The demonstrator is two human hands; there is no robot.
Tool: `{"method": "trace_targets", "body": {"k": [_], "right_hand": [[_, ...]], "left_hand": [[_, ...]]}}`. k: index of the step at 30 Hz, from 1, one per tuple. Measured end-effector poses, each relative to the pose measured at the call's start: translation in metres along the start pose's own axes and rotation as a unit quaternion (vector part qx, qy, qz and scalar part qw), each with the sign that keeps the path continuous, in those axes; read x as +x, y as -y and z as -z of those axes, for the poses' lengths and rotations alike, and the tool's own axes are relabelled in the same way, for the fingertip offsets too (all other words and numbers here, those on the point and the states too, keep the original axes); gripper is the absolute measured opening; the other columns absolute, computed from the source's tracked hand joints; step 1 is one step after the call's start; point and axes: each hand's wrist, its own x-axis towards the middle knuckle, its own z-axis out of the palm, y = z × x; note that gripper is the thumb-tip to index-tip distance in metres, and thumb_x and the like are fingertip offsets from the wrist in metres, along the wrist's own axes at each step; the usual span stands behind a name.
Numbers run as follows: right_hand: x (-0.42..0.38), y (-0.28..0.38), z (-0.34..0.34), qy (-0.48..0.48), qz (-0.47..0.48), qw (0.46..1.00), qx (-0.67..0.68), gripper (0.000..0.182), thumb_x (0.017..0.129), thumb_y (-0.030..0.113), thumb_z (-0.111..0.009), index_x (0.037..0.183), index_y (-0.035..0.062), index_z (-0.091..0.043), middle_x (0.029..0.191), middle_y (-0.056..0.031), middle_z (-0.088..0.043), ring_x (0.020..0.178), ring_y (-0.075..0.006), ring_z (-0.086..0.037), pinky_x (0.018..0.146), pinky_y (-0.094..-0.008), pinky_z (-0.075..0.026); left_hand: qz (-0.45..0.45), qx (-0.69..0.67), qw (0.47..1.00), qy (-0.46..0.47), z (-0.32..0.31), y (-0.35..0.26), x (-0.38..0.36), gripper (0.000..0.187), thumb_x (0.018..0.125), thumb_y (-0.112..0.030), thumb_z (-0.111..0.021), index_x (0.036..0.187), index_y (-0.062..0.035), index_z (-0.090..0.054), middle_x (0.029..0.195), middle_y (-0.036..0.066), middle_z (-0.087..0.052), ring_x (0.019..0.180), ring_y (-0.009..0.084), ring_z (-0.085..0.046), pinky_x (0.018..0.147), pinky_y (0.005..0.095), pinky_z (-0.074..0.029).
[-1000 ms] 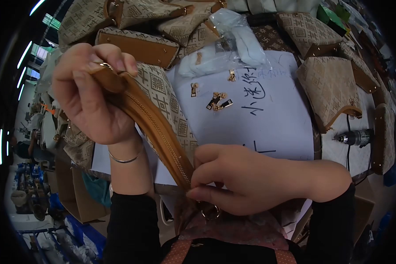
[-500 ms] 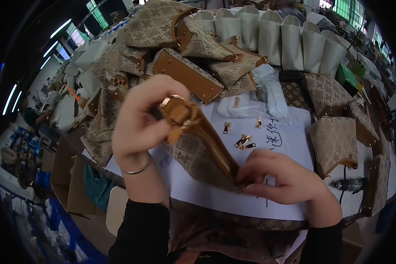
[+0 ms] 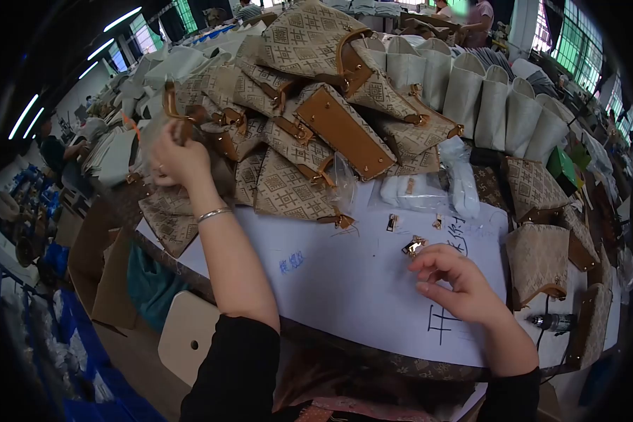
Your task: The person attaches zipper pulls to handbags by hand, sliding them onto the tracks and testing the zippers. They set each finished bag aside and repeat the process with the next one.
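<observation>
Over the left side of the bag pile, my left hand [image 3: 179,158] is closed on a beige patterned handbag, whose brown strap [image 3: 169,102] sticks up above the fingers. Motion blur smears that bag, and the hand hides part of it. My right hand [image 3: 457,281] hovers over the white paper [image 3: 330,281] with curled fingers apart and nothing visible in them. Just beyond its fingertips lies a small cluster of gold and black metal fittings [image 3: 415,245]. Further back are two more single fittings, one on the left [image 3: 392,223] and one on the right [image 3: 438,221].
Patterned handbags [image 3: 295,186] with brown bases are heaped at the back. Behind them stands a row of pale bag linings [image 3: 464,98]. Plastic-wrapped pieces [image 3: 415,191] lie at the paper's back edge. On the right are more bags [image 3: 538,260] and a power drill [image 3: 554,323].
My left hand has carried the handbag from above the paper to the left side of the pile. My right hand has let go of the bag. The view has shifted.
</observation>
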Motion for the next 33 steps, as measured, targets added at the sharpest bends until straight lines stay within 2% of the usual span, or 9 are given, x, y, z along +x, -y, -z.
{"method": "trace_targets", "body": {"k": [3, 8, 11, 14, 17, 20, 24, 29, 33], "right_hand": [[-0.002, -0.002, 0.002, 0.008, 0.001, 1.0, -0.007, 0.028, 0.08, 0.001, -0.067, 0.107, 0.006, -0.062, 0.108, -0.0043, -0.053, 0.089, -0.013, -0.054, 0.078, -0.0254, -0.045], [-0.007, 0.016, 0.048, -0.114, 0.048, 0.973, -0.193, 0.027, 0.08, 0.004, -0.067, 0.106, 0.0048, -0.06, 0.108, -0.0065, -0.055, 0.092, -0.0179, -0.056, 0.078, -0.0293, -0.046], [-0.016, 0.002, 0.099, -0.294, -0.007, 0.855, -0.427, 0.027, 0.083, 0.011, -0.065, 0.108, 0.0049, -0.059, 0.109, -0.0089, -0.057, 0.091, -0.0214, -0.059, 0.077, -0.0315, -0.048], [-0.034, -0.011, 0.154, -0.346, -0.277, 0.79, -0.424, 0.029, 0.085, 0.02, -0.061, 0.109, 0.0031, -0.061, 0.115, -0.0152, -0.056, 0.104, -0.0324, -0.057, 0.089, -0.0385, -0.046], [-0.077, -0.064, 0.234, -0.327, -0.331, 0.795, -0.39, 0.034, 0.084, 0.025, -0.061, 0.11, 0.0025, -0.062, 0.117, -0.0163, -0.056, 0.107, -0.0336, -0.056, 0.093, -0.0375, -0.045], [-0.127, -0.109, 0.289, -0.367, -0.402, 0.761, -0.352, 0.06, 0.08, 0.042, -0.066, 0.127, 0.008, -0.054, 0.128, -0.0178, -0.053, 0.112, -0.0325, -0.055, 0.096, -0.0399, -0.045], [-0.134, -0.112, 0.277, -0.403, -0.425, 0.758, -0.289, 0.066, 0.079, 0.043, -0.069, 0.131, 0.0087, -0.049, 0.127, -0.0166, -0.055, 0.109, -0.028, -0.057, 0.092, -0.0377, -0.046], [-0.106, -0.061, 0.253, -0.44, -0.224, 0.863, -0.111, 0.05, 0.085, 0.029, -0.067, 0.128, 0.0077, -0.05, 0.118, -0.0073, -0.059, 0.099, -0.0175, -0.059, 0.084, -0.0315, -0.048], [-0.073, -0.049, 0.241, -0.462, -0.021, 0.887, 0.007, 0.039, 0.09, 0.022, -0.061, 0.125, 0.0078, -0.05, 0.113, -0.006, -0.06, 0.093, -0.0152, -0.06, 0.08, -0.0286, -0.049]], "left_hand": [[-0.046, 0.078, 0.983, 0.16, -0.036, 0.005, -0.013, 0.043, 0.077, -0.015, -0.066, 0.118, -0.0247, -0.059, 0.137, -0.001, -0.046, 0.136, 0.0246, -0.029, 0.1, 0.0661, -0.022], [-0.006, -0.356, 0.91, 0.213, -0.048, 0.006, 0.014, 0.033, 0.084, -0.014, -0.068, 0.115, -0.0046, -0.061, 0.113, 0.008, -0.062, 0.105, 0.0184, -0.057, 0.091, 0.0279, -0.043], [-0.023, -0.441, 0.877, 0.19, -0.006, -0.038, -0.002, 0.026, 0.088, -0.013, -0.065, 0.113, -0.004, -0.062, 0.112, 0.005, -0.061, 0.103, 0.0146, -0.055, 0.09, 0.0284, -0.043], [-0.049, -0.504, 0.836, 0.21, 0.026, -0.067, -0.019, 0.024, 0.09, -0.012, -0.063, 0.112, -0.0024, -0.061, 0.113, 0.006, -0.06, 0.105, 0.0148, -0.055, 0.091, 0.0278, -0.042], [-0.107, -0.574, 0.779, 0.229, 0.05, -0.09, -0.04, 0.022, 0.091, -0.01, -0.061, 0.111, -0.0013, -0.061, 0.115, 0.007, -0.059, 0.108, 0.016, -0.055, 0.094, 0.0279, -0.041], [-0.199, -0.577, 0.758, 0.227, 0.07, -0.103, -0.057, 0.019, 0.091, -0.008, -0.059, 0.108, -0.0005, -0.061, 0.117, 0.008, -0.058, 0.111, 0.0174, -0.054, 0.096, 0.0288, -0.04], [-0.251, -0.575, 0.741, 0.239, 0.085, -0.115, -0.075, 0.016, 0.092, -0.004, -0.056, 0.106, -0.0002, -0.06, 0.12, 0.011, -0.056, 0.114, 0.0184, -0.052, 0.097, 0.0298, -0.04], [-0.323, -0.544, 0.728, 0.263, 0.1, -0.127, -0.096, 0.021, 0.088, -0.006, -0.06, 0.108, -0.0011, -0.058, 0.131, 0.014, -0.048, 0.12, 0.0217, -0.048, 0.1, 0.0323, -0.037], [-0.464, -0.474, 0.682, 0.306, 0.121, -0.149, -0.126, 0.052, 0.074, -0.024, -0.074, 0.118, -0.0015, -0.055, 0.139, 0.018, -0.039, 0.128, 0.0294, -0.041, 0.105, 0.0394, -0.032]]}}
